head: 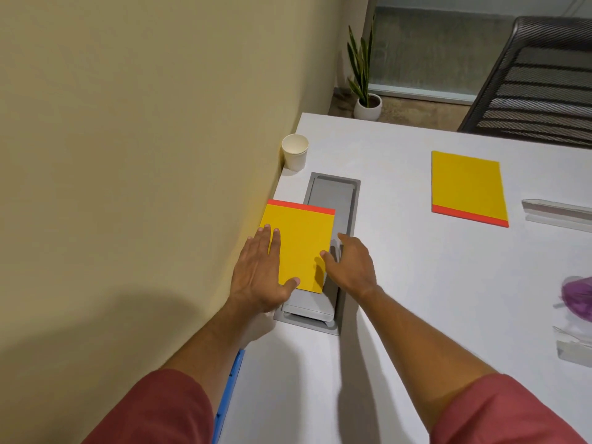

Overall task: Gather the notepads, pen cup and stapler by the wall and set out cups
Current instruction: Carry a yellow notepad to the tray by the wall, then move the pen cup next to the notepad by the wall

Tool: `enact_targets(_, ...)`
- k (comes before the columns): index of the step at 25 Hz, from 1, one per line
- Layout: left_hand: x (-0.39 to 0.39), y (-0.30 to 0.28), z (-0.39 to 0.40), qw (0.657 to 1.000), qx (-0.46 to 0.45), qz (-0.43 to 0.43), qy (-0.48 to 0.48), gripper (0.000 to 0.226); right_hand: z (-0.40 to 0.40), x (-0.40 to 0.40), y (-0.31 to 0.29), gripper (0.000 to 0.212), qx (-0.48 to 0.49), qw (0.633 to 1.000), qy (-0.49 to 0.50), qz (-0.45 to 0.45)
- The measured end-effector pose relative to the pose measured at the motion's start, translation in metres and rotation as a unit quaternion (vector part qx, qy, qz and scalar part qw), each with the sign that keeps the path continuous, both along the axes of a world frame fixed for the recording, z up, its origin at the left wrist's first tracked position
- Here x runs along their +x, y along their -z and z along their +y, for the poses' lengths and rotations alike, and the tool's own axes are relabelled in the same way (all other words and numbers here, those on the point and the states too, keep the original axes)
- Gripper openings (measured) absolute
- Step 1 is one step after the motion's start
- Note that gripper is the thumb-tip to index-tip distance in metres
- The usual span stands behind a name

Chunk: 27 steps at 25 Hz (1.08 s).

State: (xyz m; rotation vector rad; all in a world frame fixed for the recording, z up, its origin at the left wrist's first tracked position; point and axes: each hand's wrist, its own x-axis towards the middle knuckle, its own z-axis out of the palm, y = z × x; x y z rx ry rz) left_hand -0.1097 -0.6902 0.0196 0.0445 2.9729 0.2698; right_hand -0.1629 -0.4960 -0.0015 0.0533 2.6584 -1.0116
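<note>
Step in hand, as judged: the near yellow notepad (299, 248) is being squared up against the wall (144, 139), at roughly 10 o'clock from the table (416, 299) centre. It lies flat, red binding edge toward 12 o'clock, left edge at the wall line, right part overlapping the grey cable hatch (333, 200).

Left hand (259, 270): laid flat, fingers extended and slightly spread over the pad's left edge, thumb on its near edge. Nothing is gripped, only pressed.

Right hand (352, 267): fingers loosely curled, thumb tip touching the pad's right edge. Nothing is closed on. Whether the other fingers rest on the hatch cannot be told.

To do it well: light downward pressure is kept with the left palm, the right edge is nudged toward 9 o'clock until the pad sits flush with the wall. The hatch lip is a likely snag, so the pad should be slid flat, not tilted.

Second notepad (469, 187) lies well apart at about 2 o'clock, binding toward 6 o'clock, not yet gathered. A paper cup (294, 152) stands by the wall at 12 o'clock. Pen cup and stapler are not identifiable in view.
</note>
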Motion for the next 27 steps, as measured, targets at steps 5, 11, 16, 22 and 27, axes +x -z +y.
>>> enact_targets(5,0.005,-0.015,0.02,0.999,-0.017,0.026,0.035,0.107,0.023,0.035,-0.016,0.087,0.124,0.99,-0.029,0.053)
enact_targets(11,0.023,-0.03,0.064,0.995,-0.027,0.043,0.086,0.106,0.067,0.081,-0.04,0.094,0.213,0.973,0.028,0.087)
enact_targets(16,0.034,-0.044,0.107,0.988,-0.029,0.052,0.142,0.106,0.117,0.119,-0.056,0.097,0.273,0.954,0.087,0.087)
enact_targets(22,0.035,-0.059,0.17,0.976,0.004,0.057,0.21,0.105,0.18,0.143,-0.072,0.098,0.293,0.938,0.164,0.084)
enact_targets(27,0.027,-0.053,0.236,0.963,0.01,0.049,0.264,0.103,0.248,0.148,-0.074,0.098,0.279,0.928,0.235,0.072)
